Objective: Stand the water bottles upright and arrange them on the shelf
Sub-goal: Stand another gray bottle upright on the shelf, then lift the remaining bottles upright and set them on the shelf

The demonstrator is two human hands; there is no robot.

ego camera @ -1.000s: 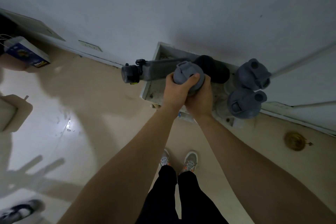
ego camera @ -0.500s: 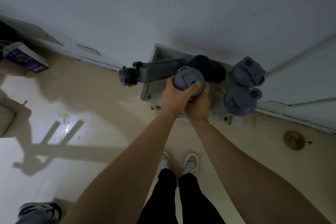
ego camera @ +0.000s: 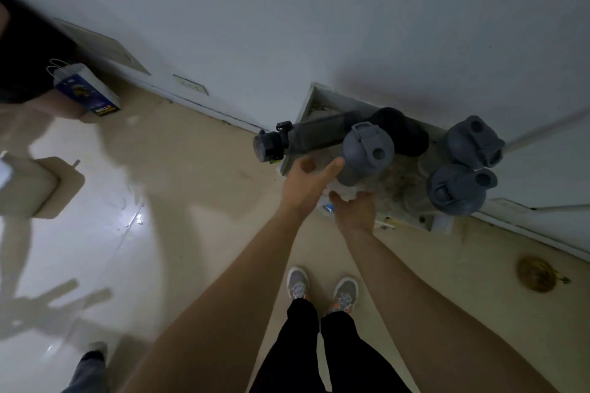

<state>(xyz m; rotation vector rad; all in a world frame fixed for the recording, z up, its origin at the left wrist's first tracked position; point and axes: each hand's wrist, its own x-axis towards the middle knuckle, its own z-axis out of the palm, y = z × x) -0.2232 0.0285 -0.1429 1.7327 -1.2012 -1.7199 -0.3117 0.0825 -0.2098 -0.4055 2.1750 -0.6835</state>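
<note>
A low white shelf (ego camera: 295, 150) sits against the wall right of frame centre, seen from above. On it a grey bottle (ego camera: 367, 153) stands upright near the middle, its lid facing the camera. The left hand (ego camera: 303, 183) is just left of this bottle with fingers spread and loosely curled; the thumb tip lies against or very near the bottle's side, and the dim light does not let me say which. The right hand (ego camera: 354, 209) is below the bottle at the shelf's front edge, fingers curled over something pale there; whether it grips the bottle's base I cannot tell.

Behind the upright bottle a dark bottle (ego camera: 306, 137) lies on its side, its black cap sticking out past the shelf's left edge. A black rounded object (ego camera: 404, 134) sits just right of it, toward the wall. At the right end of the shelf two more grey bottles stand upright close together, one nearer the wall (ego camera: 472, 142) and one nearer the front (ego camera: 456, 190).

On the beige floor at the lower right lies a round brass drain (ego camera: 536, 273). In the upper left a blue and white bag (ego camera: 84, 89) leans by the wall. The person's grey shoes (ego camera: 322, 289) show at bottom centre.
</note>
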